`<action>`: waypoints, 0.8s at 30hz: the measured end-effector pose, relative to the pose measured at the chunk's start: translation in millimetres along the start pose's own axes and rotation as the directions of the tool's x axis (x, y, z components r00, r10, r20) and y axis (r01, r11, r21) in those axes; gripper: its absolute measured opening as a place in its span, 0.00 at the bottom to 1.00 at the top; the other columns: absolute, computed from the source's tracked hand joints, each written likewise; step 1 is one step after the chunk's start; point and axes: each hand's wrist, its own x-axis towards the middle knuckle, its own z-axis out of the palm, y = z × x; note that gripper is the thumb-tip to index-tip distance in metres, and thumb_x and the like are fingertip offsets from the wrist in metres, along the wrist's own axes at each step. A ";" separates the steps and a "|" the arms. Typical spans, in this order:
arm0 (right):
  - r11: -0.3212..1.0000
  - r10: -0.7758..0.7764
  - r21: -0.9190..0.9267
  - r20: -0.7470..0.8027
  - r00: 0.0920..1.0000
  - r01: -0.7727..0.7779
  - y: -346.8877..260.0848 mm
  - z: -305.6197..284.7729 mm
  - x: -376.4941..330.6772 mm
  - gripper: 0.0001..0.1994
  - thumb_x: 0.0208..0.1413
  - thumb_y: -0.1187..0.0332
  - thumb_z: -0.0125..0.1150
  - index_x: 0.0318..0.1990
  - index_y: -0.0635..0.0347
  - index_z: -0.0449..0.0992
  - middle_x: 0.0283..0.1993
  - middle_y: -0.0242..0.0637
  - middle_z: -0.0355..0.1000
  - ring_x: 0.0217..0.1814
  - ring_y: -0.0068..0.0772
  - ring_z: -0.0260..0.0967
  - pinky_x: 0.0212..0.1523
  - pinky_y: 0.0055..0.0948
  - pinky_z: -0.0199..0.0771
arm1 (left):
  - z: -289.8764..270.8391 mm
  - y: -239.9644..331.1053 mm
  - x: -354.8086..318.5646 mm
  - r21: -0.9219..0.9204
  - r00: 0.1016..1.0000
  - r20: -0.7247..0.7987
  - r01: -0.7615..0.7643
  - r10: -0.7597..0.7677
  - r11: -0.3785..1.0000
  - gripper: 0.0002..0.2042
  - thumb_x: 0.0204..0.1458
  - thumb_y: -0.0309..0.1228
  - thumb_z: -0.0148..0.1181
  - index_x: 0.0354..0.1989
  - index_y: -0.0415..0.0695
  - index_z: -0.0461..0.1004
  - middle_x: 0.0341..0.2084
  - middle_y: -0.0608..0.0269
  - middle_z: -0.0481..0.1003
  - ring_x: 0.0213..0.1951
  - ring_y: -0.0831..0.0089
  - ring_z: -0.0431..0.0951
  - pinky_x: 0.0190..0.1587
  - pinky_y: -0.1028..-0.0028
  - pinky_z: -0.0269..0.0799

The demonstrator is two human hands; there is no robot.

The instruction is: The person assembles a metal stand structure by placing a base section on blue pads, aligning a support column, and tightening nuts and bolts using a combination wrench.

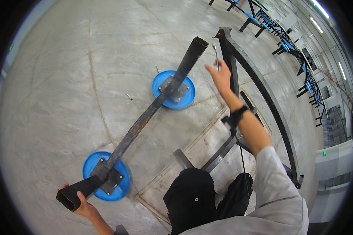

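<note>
Rusty dark steel makes up the long square beam (145, 117) that runs from the near left to the far middle of the scene, lying over the pale concrete floor (59, 78). The beam carries two bolted metal plates, and each plate sits on a round blue disc: the near disc (121, 188) at the lower left and the far disc (184, 98) close to the middle. The beam's far end (200, 42) is open and hollow and rises a little off the floor.

The left hand (82, 205) is at the near end of the beam, with its fingers (80, 196) clenched around the flared dark end piece. The right hand (221, 78) is raised farther off, to the right of the beam, and its fingers grasp a slim silver wrench (215, 53) that points up and away. A black strap (237, 115) wraps that wrist, and a thin black cable hangs from it. The sleeve (278, 184) is light grey.

Just right of the wrench stands a second dark metal frame (262, 94) with a curved rail, reaching from far to near right. Two loose bolts (129, 96) lie on the floor left of the far disc, apart from it. Rows of blue and black frames (286, 39) stand at the far right.
</note>
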 end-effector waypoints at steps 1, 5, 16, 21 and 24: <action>0.999 -0.034 -0.037 -0.021 0.999 0.034 -1.2 8.0 23.9 0.28 0.36 0.57 0.68 0.42 0.70 0.69 0.38 0.49 0.71 0.42 0.42 0.69 0.44 0.32 0.67 | 2.8 2.4 -1.2 0.002 1.000 -0.004 -0.001 0.001 1.000 0.35 0.44 0.31 0.58 0.59 0.33 0.49 0.49 0.51 0.63 0.53 0.60 0.63 0.55 0.63 0.60; 0.998 -0.010 -0.060 0.051 0.999 0.013 -3.3 29.0 73.3 0.35 0.31 0.55 0.69 0.47 0.71 0.69 0.41 0.52 0.71 0.44 0.43 0.70 0.44 0.31 0.67 | 14.3 16.2 -6.9 -0.014 0.997 -0.072 -0.027 0.026 1.000 0.35 0.44 0.31 0.60 0.59 0.33 0.48 0.51 0.49 0.62 0.53 0.60 0.63 0.55 0.63 0.59; 0.973 0.141 0.146 0.246 0.959 -0.180 13.3 50.8 87.3 0.22 0.35 0.67 0.69 0.38 0.70 0.74 0.34 0.40 0.73 0.35 0.27 0.69 0.38 0.24 0.66 | -5.0 -28.1 -37.6 -0.096 0.930 -0.005 0.366 -0.368 0.926 0.26 0.43 0.21 0.62 0.51 0.31 0.60 0.46 0.54 0.67 0.46 0.67 0.68 0.52 0.69 0.61; 0.916 0.210 0.292 0.236 0.949 -0.276 7.3 9.8 55.1 0.20 0.35 0.70 0.69 0.39 0.69 0.74 0.34 0.33 0.71 0.34 0.20 0.64 0.35 0.19 0.61 | -0.9 -14.9 -65.8 -0.036 0.841 -0.115 0.529 -0.529 0.848 0.18 0.53 0.31 0.52 0.49 0.33 0.62 0.43 0.55 0.69 0.44 0.71 0.69 0.48 0.72 0.64; 0.930 0.137 0.316 0.176 0.975 -0.187 7.5 -30.5 27.4 0.20 0.37 0.68 0.70 0.38 0.68 0.72 0.29 0.27 0.67 0.30 0.16 0.60 0.32 0.16 0.59 | -43.5 -44.6 -125.7 0.197 0.554 -0.110 0.826 -0.825 0.528 0.18 0.57 0.35 0.42 0.52 0.37 0.60 0.41 0.56 0.68 0.35 0.75 0.69 0.36 0.77 0.69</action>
